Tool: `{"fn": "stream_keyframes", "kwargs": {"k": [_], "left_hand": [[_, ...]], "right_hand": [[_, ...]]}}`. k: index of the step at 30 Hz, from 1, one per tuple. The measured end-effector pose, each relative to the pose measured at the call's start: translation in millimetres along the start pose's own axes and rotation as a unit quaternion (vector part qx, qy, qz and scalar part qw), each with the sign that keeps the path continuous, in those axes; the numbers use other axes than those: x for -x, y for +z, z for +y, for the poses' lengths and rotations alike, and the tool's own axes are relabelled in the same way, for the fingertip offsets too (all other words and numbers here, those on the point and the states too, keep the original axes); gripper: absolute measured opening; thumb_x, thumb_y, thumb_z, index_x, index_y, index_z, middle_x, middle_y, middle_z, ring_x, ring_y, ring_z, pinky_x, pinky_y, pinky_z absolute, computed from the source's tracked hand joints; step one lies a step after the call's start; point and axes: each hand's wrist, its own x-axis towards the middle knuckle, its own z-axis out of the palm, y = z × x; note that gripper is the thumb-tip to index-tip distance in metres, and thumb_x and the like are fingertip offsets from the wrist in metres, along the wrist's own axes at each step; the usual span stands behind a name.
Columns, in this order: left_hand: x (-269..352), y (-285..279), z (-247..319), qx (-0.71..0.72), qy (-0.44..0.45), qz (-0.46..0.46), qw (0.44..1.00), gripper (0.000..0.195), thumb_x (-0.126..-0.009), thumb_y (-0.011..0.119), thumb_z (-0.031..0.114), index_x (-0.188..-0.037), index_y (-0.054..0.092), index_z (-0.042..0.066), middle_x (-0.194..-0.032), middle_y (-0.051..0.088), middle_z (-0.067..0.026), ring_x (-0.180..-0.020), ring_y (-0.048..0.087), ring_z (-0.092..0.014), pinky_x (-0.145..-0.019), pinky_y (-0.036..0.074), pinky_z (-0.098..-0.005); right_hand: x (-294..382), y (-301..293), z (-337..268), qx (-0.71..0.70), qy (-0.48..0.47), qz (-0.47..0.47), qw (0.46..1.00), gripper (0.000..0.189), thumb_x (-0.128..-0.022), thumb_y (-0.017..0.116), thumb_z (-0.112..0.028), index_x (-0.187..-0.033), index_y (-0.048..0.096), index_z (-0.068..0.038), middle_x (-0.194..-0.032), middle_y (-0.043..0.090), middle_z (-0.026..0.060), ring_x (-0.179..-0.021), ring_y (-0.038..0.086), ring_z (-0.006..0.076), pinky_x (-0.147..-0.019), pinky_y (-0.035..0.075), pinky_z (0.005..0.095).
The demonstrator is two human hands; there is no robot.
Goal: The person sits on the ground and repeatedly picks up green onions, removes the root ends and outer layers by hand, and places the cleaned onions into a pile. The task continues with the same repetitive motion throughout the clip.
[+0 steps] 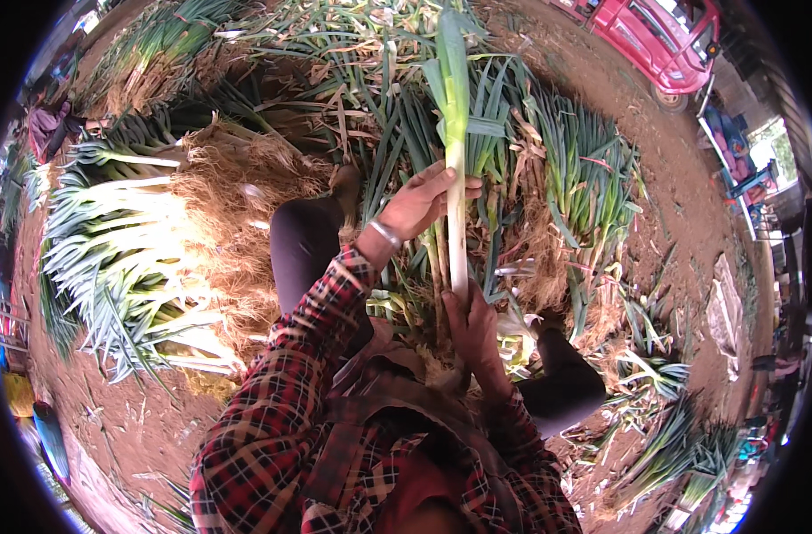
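Observation:
A single leek stands nearly upright in the picture, its white shank towards me and its green leaves pointing away. My left hand, with a metal bracelet at the wrist, grips the upper shank just under the leaves. Lower down, my right hand is closed around the root end, which its fingers mostly hide. Between my knees lie untrimmed leeks with dry outer leaves. Pale peeled leaf scraps are beside my right hand.
To my left lies a large pile of leeks, roots turned inward. More leeks are bundled at the right. Leaf litter covers the ground ahead. A red vehicle stands at upper right. A person is at far left.

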Motion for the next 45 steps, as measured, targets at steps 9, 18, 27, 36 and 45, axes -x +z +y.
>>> {"fn": "stream_keyframes", "kwargs": {"k": [9, 18, 27, 36, 45], "left_hand": [[13, 35, -17, 0.01, 0.082, 0.028, 0.996, 0.035, -0.093, 0.058, 0.019, -0.125, 0.05, 0.006, -0.104, 0.064, -0.0097, -0.106, 0.058, -0.023, -0.094, 0.043, -0.0372], [21, 43, -14, -0.002, 0.116, 0.009, 0.993, 0.046, -0.089, 0.063, 0.027, -0.127, 0.047, 0.006, -0.104, 0.066, -0.0094, -0.109, 0.057, -0.024, -0.101, 0.039, -0.0392], [10, 18, 4, 0.18, 0.113, 0.017, 0.977, 0.039, -0.094, 0.052, 0.036, -0.126, 0.05, 0.013, -0.07, 0.052, 0.007, -0.058, 0.049, -0.007, -0.093, 0.047, -0.0431], [-11, -116, 95, 0.224, 0.207, 0.044, 0.951, 0.036, -0.101, 0.035, 0.037, -0.114, 0.051, 0.008, -0.072, 0.049, 0.0032, -0.053, 0.04, -0.005, -0.045, 0.038, -0.0192], [-30, -66, 57, 0.315, 0.169, -0.123, 0.926, 0.043, -0.096, 0.048, 0.042, -0.114, 0.055, 0.003, -0.068, 0.054, 0.0031, -0.046, 0.045, -0.003, -0.037, 0.039, -0.0176]], "right_hand": [[-66, -14, -28, 0.072, -0.095, 0.141, 0.983, 0.025, -0.085, 0.065, -0.015, -0.103, 0.06, 0.0, -0.082, 0.066, 0.015, -0.071, 0.068, 0.0261, -0.064, 0.053, 0.0346], [-67, -23, -33, 0.056, -0.063, 0.104, 0.991, 0.011, -0.082, 0.063, -0.011, -0.088, 0.063, -0.002, -0.079, 0.069, 0.0135, -0.074, 0.07, 0.0242, -0.062, 0.053, 0.0308], [-55, -23, 24, -0.535, 0.14, 0.071, 0.83, 0.008, -0.095, 0.05, -0.018, -0.092, 0.051, -0.01, -0.065, 0.042, -0.0032, -0.049, 0.04, 0.0092, -0.046, 0.038, 0.0237], [133, -130, 70, -0.361, 0.349, 0.079, 0.861, 0.017, -0.096, 0.049, -0.016, -0.08, 0.046, -0.012, -0.059, 0.036, -0.0067, -0.047, 0.033, 0.0035, -0.04, 0.029, 0.0207], [5, -50, -2, -0.083, 0.024, -0.036, 0.996, 0.061, -0.087, 0.063, -0.025, -0.134, 0.038, 0.006, -0.12, 0.057, 0.0228, -0.106, 0.057, 0.0302, -0.089, 0.046, 0.0359]]}}
